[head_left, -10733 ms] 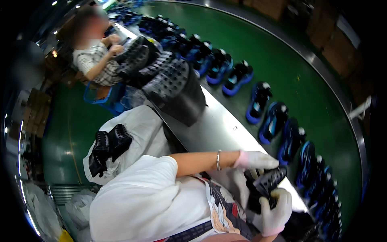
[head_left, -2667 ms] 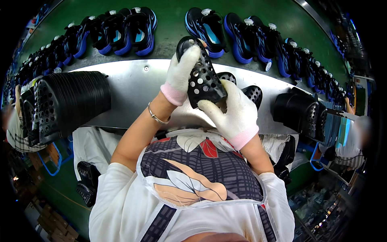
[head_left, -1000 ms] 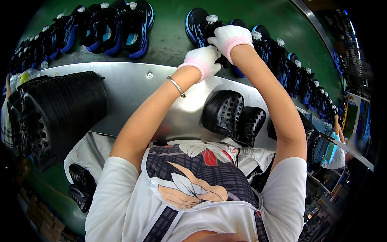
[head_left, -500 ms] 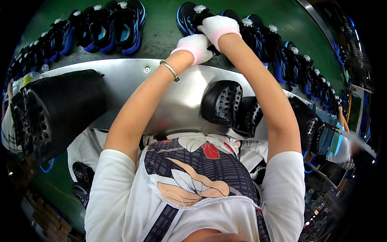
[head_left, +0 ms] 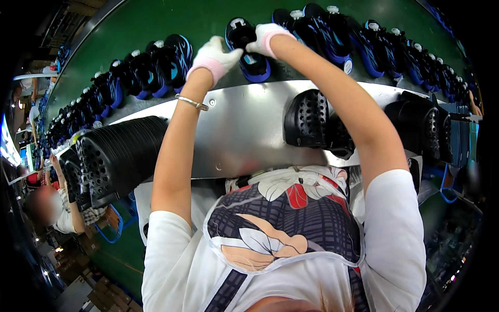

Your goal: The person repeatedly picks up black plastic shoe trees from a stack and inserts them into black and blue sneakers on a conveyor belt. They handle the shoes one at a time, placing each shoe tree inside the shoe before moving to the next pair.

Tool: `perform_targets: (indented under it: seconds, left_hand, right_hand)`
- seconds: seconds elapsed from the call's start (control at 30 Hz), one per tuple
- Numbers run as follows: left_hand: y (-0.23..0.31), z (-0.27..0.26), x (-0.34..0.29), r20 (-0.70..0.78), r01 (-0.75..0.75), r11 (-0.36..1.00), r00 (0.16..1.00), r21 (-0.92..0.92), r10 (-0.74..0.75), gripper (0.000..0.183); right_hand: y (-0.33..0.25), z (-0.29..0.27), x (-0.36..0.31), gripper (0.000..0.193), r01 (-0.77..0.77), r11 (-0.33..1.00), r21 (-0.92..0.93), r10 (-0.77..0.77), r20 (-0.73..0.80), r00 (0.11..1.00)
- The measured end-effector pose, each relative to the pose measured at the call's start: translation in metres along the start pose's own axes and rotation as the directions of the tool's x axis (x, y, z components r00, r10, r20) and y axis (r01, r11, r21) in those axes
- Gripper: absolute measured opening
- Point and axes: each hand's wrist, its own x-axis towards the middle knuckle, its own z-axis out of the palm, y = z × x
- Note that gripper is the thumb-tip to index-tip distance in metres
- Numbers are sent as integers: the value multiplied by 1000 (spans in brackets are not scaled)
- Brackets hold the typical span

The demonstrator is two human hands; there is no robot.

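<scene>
A single black and blue sports shoe (head_left: pixel 255 72) lies on the green surface in front of me, its white-tipped toe end farther away. My left hand (head_left: pixel 214 56), in a white glove with a pink cuff, is just left of this shoe. Its thumb is spread away from the fingers, and nothing shows in it. At the shoe's right side is my right hand (head_left: pixel 264 40), gloved alike, with thumb and fingers apart. Its thumb reaches to the shoe's opening; whether it touches is hard to tell.
Rows of similar shoes stretch left (head_left: pixel 174 65) and right (head_left: pixel 332 39). On the shiny metal shelf (head_left: pixel 234 119) before me stand a long stack of black perforated moulded pieces (head_left: pixel 125 156) at left and smaller ones (head_left: pixel 306 119) at right. A person (head_left: pixel 65 208) is at far left.
Both hands were close together at a shoe; now they have parted, the left one moving left and opening. The shoe between them shows uncovered. The whole view has turned somewhat.
</scene>
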Motion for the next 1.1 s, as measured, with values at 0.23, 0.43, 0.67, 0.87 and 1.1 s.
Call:
perform_targets:
  seconds: [0.23, 0.43, 0.67, 0.87, 1.1]
  left_hand:
    - [8, 4, 27, 472, 282, 957, 853, -63, -220, 46]
    - [5, 12, 31, 433, 287, 958, 865, -15, -252, 36]
    - [-3, 40, 38, 205, 217, 956, 945, 198, -257, 39]
    - [-22, 30, 35, 168, 273, 960, 945, 65, -280, 55]
    - [-53, -12, 15, -32, 232, 972, 972, -30, -233, 49]
  right_hand:
    - [-4, 5, 10, 53, 10, 999, 36, -14, 115, 993]
    - [-8, 10, 10, 46, 38, 999, 5, -38, 165, 986]
    - [-2, 38, 27, 41, 58, 998, -17, -58, -5, 998]
    - [-5, -16, -37, 46, 82, 995, -48, -80, 37, 996]
    - [63, -37, -219, 29, 219, 974, 52, -179, -411, 894]
